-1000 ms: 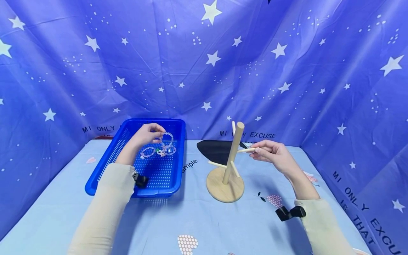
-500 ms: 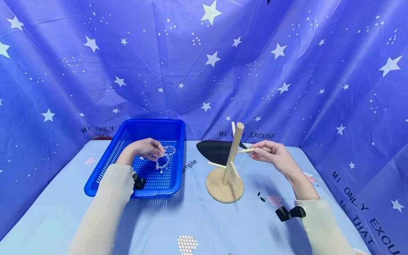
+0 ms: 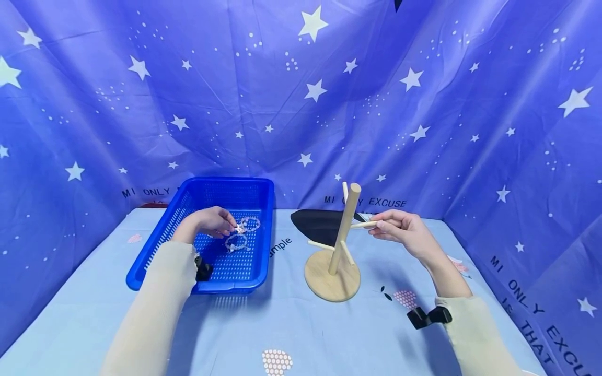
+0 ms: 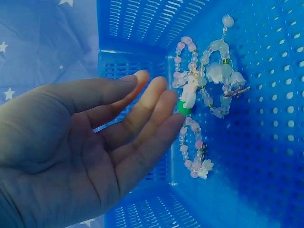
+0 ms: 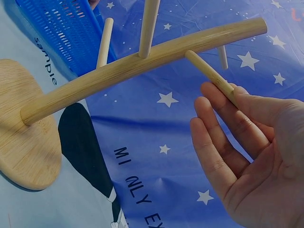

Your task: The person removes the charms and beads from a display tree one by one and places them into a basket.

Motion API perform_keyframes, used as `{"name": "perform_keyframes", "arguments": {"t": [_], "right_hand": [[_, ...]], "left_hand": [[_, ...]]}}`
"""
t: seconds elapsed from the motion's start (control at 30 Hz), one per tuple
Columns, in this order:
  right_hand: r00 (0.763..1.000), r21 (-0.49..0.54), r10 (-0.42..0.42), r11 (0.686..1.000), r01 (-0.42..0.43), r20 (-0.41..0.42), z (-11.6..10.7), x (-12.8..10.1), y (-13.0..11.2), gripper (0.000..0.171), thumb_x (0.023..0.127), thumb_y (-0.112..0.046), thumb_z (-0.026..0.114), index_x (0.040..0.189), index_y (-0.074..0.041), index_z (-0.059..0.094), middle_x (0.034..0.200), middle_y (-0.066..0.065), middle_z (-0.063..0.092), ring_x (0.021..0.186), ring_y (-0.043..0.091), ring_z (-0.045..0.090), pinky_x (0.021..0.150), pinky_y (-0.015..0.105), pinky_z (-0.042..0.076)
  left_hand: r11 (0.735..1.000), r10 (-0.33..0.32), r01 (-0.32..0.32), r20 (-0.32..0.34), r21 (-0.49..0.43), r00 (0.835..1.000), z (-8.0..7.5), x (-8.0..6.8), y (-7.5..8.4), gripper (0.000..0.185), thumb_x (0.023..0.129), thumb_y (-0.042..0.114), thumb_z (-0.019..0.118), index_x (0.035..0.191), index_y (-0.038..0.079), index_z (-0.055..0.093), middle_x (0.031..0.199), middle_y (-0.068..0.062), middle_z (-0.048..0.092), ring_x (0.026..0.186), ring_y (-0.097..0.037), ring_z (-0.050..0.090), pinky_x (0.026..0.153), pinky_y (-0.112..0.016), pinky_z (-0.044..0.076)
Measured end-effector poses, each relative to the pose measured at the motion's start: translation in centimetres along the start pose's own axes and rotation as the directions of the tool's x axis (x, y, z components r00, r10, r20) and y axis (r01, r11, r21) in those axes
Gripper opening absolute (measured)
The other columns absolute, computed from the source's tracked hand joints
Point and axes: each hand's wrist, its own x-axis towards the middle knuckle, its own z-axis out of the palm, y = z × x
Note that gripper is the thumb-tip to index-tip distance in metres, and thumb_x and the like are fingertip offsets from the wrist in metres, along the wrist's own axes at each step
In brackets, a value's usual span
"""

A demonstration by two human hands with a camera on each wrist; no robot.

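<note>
Head view: our left hand [image 3: 211, 222] is spread with relaxed fingers just beside the bead bracelets [image 4: 202, 90] in the blue basket [image 3: 155, 245] near the desk's far-left corner | our right hand [image 3: 400, 230] pinches a peg of the wooden stand [image 3: 339, 245] | bracelets seem light, limp, slippery; we'd hook a loop.

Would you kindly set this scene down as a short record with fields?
Left hand: fingers straight, inside the blue basket, beside the bead bracelets
Right hand: holds one peg of the wooden stand
Bracelets: lie on the basket floor
Stand: upright on the blue tablecloth, right of the basket
Backdrop: blue star-print cloth
</note>
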Motion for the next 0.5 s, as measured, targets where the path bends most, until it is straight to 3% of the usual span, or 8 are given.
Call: {"name": "perform_keyframes", "arguments": {"t": [0.17,0.27,0.37,0.5], "right_hand": [[1.000,0.031,0.009,0.999,-0.009,0.004,-0.2,-0.2,0.0,0.017,0.100,-0.011,0.059,0.112,-0.001,0.067,0.099,-0.003,0.077,0.094,0.011,0.074,0.086,0.027,0.059],[1.000,0.002,-0.008,1.000,0.008,0.011,-0.3,-0.3,0.0,0.023,0.100,-0.011,0.058,0.115,0.005,0.065,0.100,-0.005,0.077,0.095,0.010,0.074,0.087,0.027,0.059],[0.998,-0.082,-0.051,0.995,0.052,0.022,-0.7,-0.3,0.0,0.030,0.101,-0.010,0.057,0.119,0.013,0.060,0.101,-0.009,0.076,0.097,0.008,0.073,0.087,0.025,0.059],[0.993,-0.184,-0.118,0.976,0.115,-0.006,-1.3,-0.3,-0.4,0.033,0.102,-0.011,0.056,0.121,0.016,0.058,0.104,-0.012,0.074,0.098,0.004,0.071,0.087,0.021,0.058]], "left_hand": [[0.996,0.085,-0.083,-0.073,0.020,0.994,-0.6,-0.3,0.4,0.024,0.100,0.002,0.046,0.119,-0.009,0.055,0.099,-0.012,0.062,0.084,-0.018,0.059,0.079,-0.033,0.056],[0.988,0.150,-0.141,-0.160,0.069,0.976,-0.8,-0.7,1.1,0.022,0.100,0.002,0.046,0.116,-0.008,0.057,0.097,-0.011,0.064,0.080,-0.015,0.058,0.070,-0.027,0.052],[0.971,0.218,-0.178,-0.286,0.159,0.933,-1.0,-1.0,2.0,0.021,0.101,0.005,0.048,0.114,-0.005,0.061,0.103,-0.016,0.068,0.086,-0.022,0.062,0.072,-0.028,0.051],[0.946,0.288,-0.176,-0.454,0.272,0.843,-1.0,-1.8,3.0,0.021,0.103,0.011,0.050,0.115,0.001,0.064,0.114,-0.019,0.069,0.101,-0.032,0.063,0.085,-0.043,0.051]]}}
